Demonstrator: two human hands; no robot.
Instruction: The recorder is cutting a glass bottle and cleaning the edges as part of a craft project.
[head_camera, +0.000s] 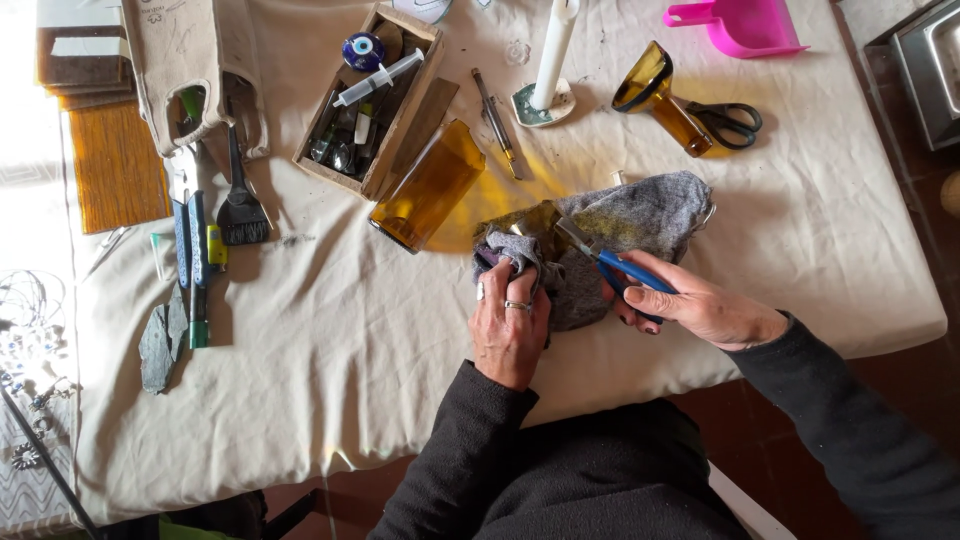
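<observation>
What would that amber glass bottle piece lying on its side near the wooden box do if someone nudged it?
The amber glass bottle body lies on its side and looks rounded, so it would probably roll, though the wrinkled white cloth might slow it. It seems cut open at one end, so the edge could be sharp and likely chips easily. Smooth glass may slip in bare fingers.

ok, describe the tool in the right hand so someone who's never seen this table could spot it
Start at the cloth-covered table and find the grey rag bunched near its front edge. The right hand grips blue-handled pliers there, metal jaws pushed into the rag beside the left hand. Unlike the black-handled scissors further back, they have blue grips and are in hand.
</observation>
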